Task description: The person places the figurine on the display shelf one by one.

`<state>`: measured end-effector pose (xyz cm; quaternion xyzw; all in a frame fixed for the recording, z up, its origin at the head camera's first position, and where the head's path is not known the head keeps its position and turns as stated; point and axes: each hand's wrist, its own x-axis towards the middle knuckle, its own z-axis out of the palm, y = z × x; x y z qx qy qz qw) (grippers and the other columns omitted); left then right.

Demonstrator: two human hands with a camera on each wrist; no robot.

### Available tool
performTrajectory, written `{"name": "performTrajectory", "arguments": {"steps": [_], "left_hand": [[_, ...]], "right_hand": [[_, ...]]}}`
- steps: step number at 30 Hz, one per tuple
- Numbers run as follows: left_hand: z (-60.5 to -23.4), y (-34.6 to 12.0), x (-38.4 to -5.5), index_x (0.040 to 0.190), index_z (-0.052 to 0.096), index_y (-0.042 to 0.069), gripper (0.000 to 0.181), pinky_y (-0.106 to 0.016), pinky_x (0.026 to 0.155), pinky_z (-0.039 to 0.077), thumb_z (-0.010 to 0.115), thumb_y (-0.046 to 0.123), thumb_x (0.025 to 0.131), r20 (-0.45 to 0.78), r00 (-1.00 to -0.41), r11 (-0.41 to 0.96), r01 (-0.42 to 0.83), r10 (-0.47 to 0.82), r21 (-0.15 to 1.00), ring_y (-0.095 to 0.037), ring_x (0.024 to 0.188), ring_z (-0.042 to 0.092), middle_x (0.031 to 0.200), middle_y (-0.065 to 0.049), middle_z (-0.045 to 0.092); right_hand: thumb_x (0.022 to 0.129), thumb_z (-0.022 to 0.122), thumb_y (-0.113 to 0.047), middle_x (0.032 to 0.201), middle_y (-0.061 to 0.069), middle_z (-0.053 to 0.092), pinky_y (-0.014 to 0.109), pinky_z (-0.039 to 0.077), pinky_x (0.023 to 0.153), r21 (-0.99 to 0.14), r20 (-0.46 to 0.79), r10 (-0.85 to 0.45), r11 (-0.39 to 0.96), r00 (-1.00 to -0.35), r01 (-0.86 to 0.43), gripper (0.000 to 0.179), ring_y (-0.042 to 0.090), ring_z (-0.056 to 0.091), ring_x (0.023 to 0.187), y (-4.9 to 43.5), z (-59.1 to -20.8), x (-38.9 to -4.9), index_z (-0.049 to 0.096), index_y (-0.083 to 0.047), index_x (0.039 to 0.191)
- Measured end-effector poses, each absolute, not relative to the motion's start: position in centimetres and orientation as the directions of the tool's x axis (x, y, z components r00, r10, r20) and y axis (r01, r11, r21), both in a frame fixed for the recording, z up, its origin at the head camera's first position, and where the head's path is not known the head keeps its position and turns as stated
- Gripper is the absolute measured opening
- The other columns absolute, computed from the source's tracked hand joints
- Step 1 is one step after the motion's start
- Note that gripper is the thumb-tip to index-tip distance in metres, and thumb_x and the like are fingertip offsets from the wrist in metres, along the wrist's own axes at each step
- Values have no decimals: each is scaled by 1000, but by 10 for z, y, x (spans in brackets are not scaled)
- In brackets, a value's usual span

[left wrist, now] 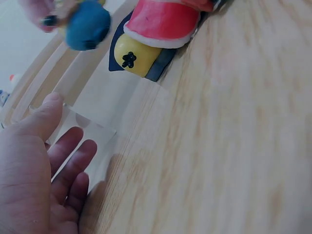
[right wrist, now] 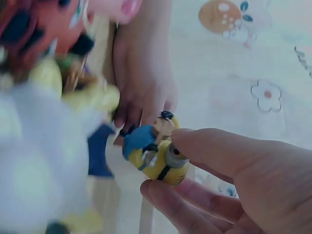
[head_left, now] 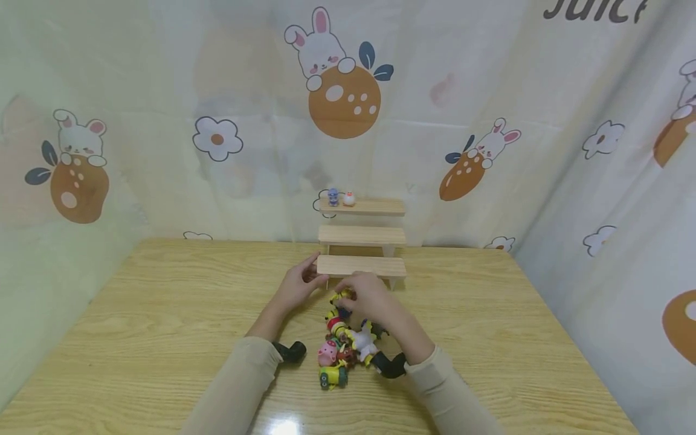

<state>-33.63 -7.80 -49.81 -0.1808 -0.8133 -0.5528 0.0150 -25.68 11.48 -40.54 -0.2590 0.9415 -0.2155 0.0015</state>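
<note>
My right hand [head_left: 371, 297] pinches a small yellow minion figure [right wrist: 170, 168] with blue clothing between thumb and fingers, just above the table in front of the lowest step. At the left end of the wooden three-step display stand [head_left: 361, 266] is my left hand [head_left: 296, 285], its thumb close to the step's edge and its fingers loosely bent, holding nothing. Below the right hand lies a heap of toy figures, among them a red and yellow one [head_left: 337, 326], a pink pig [head_left: 327, 353], a white one [head_left: 364, 341] and a yellow-green one [head_left: 333, 377].
On the top step stand a small blue figure [head_left: 333, 197] and a white figure [head_left: 349, 199] near its left end. The wood-grain table [head_left: 190, 338] carries everything. A printed curtain [head_left: 244, 78] hangs behind and at the sides.
</note>
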Motion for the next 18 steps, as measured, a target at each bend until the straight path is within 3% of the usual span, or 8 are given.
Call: {"name": "performTrajectory", "arguments": {"steps": [9, 18], "left_hand": [[-497, -76, -337, 146, 37, 7, 69, -35, 85, 52, 67, 30, 88, 213, -941, 332, 295, 262, 896, -21, 95, 64, 107, -11, 67], [-498, -77, -336, 146, 37, 8, 70, -36, 86, 51, 67, 33, 88, 217, -942, 355, 300, 255, 886, -21, 96, 63, 108, -10, 67]], "right_hand": [[82, 75, -18, 102, 7, 69, 33, 51, 75, -393, 82, -430, 815, -899, -425, 30, 19, 61, 86, 128, -404, -265, 70, -5, 108], [82, 75, -16, 96, 6, 69, 32, 51, 75, -358, 96, -410, 836, -907, -416, 27, 17, 61, 81, 132, -406, -271, 71, -5, 107]]}}
